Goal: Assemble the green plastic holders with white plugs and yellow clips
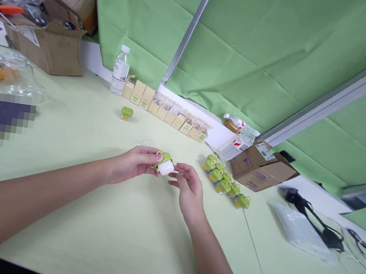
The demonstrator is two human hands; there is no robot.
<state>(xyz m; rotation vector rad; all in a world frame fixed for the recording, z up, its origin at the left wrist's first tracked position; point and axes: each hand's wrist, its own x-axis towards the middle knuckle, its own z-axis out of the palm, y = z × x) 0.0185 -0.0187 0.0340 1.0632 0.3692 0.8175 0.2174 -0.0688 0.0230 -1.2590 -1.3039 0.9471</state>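
In the middle of the head view, my left hand (pixel 135 163) pinches a small green case (pixel 165 156) with a loop, the thumb on its near side. A white rounded body (pixel 166 168) shows at its lower front. Just to the right is my right hand (pixel 190 188), its fingers bent and apart, the tips close to the white body. Whether they touch it, I cannot tell. Behind my left hand, a small clear piece (pixel 148 143) lies on the table. Farther back stands a single green-lidded clear container (pixel 127 113).
Several green-lidded containers with loops (pixel 224 181) are grouped at the right. Small tan boxes (pixel 166 109) line the green curtain, beside a water bottle (pixel 120 71). A cardboard box (pixel 262 166), plastic sleeves (pixel 301 230) and cables lie right; a clear jar (pixel 20 80) stands left.
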